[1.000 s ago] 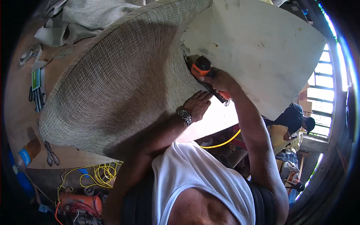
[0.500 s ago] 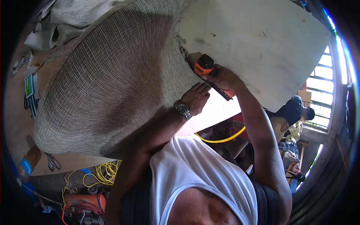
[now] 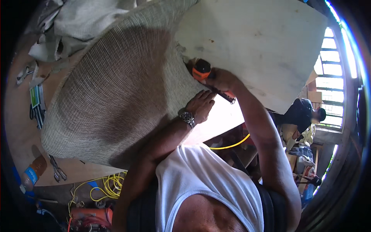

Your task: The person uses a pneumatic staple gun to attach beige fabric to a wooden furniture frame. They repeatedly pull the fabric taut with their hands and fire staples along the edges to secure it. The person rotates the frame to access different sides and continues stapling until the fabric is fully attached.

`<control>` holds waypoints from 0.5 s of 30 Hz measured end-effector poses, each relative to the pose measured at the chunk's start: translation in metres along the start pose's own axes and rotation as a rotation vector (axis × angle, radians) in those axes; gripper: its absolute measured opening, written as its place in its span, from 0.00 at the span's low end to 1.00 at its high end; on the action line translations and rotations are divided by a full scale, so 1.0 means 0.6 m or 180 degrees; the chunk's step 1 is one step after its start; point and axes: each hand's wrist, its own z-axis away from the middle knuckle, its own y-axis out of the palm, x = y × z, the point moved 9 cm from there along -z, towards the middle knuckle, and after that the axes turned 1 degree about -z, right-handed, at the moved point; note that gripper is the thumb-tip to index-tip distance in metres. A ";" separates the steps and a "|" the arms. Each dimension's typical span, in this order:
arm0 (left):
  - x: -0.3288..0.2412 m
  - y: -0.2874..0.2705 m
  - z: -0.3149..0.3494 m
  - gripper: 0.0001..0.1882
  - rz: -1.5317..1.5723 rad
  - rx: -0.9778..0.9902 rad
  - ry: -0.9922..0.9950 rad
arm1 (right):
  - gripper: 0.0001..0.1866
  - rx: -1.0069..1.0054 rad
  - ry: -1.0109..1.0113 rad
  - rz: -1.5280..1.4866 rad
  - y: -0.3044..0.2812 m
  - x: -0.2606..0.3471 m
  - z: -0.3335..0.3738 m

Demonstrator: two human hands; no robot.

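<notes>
A large curved piece covered in grey-beige woven fabric [image 3: 112, 89] fills the left and middle, and its edge meets a pale flat panel [image 3: 262, 42]. My right hand [image 3: 224, 80] is wrapped round an orange and black staple gun [image 3: 201, 70], whose nose end lies at the fabric's edge beside the panel. My left hand [image 3: 200, 106], with a metal watch at the wrist, lies flat on the fabric edge, fingers stretched out, just below the staple gun. The fingers of my right hand are partly hidden behind the tool.
Shears [image 3: 58, 170] and a bottle of brown liquid [image 3: 34, 170] lie on the brown board at left. Fabric scraps [image 3: 89, 21] are heaped at the far left. Below are a coiled yellow hose [image 3: 113, 186] and an orange tank [image 3: 92, 216]. Another person [image 3: 299, 116] is by the window.
The staple gun in my right hand has shifted slightly left along the fabric edge. My left hand stays flat on the fabric. The whole view has turned a little.
</notes>
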 end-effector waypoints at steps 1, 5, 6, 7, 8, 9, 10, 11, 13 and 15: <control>-0.005 -0.007 0.002 0.25 0.0059 0.0093 -0.0018 | 0.32 -0.0106 0.0078 0.0052 -0.014 0.011 0.034; -0.007 -0.008 0.001 0.28 0.0051 -0.0223 0.0001 | 0.35 -0.0717 -0.0074 -0.0333 -0.012 -0.038 0.139; -0.012 -0.015 -0.002 0.28 0.0091 -0.0287 0.0030 | 0.32 -0.1080 -0.0193 -0.0730 0.000 -0.079 0.167; -0.016 -0.018 -0.006 0.29 0.0125 -0.0336 0.0067 | 0.30 -0.1433 -0.0304 -0.1157 0.009 -0.115 0.202; -0.007 -0.024 -0.004 0.30 0.0094 -0.0379 0.0044 | 0.27 -0.1288 -0.0058 -0.1493 0.017 -0.123 0.234; 0.003 -0.044 0.000 0.35 0.0114 -0.0313 -0.0068 | 0.24 -0.1093 0.0172 -0.1835 0.033 -0.139 0.263; 0.005 -0.059 -0.003 0.37 0.0196 -0.0278 -0.0242 | 0.21 -0.1259 -0.0289 -0.2308 0.056 -0.183 0.285; 0.007 -0.070 -0.007 0.38 0.0311 -0.0242 -0.0408 | 0.20 -0.1122 -0.0090 -0.2407 0.086 -0.233 0.303; 0.021 -0.086 -0.013 0.42 0.0110 -0.0191 -0.0660 | 0.15 -0.1084 0.0125 -0.2538 0.146 -0.324 0.328; 0.033 -0.123 -0.016 0.41 -0.0124 -0.0085 -0.0943 | 0.16 -0.1099 0.0236 -0.2814 0.199 -0.381 0.337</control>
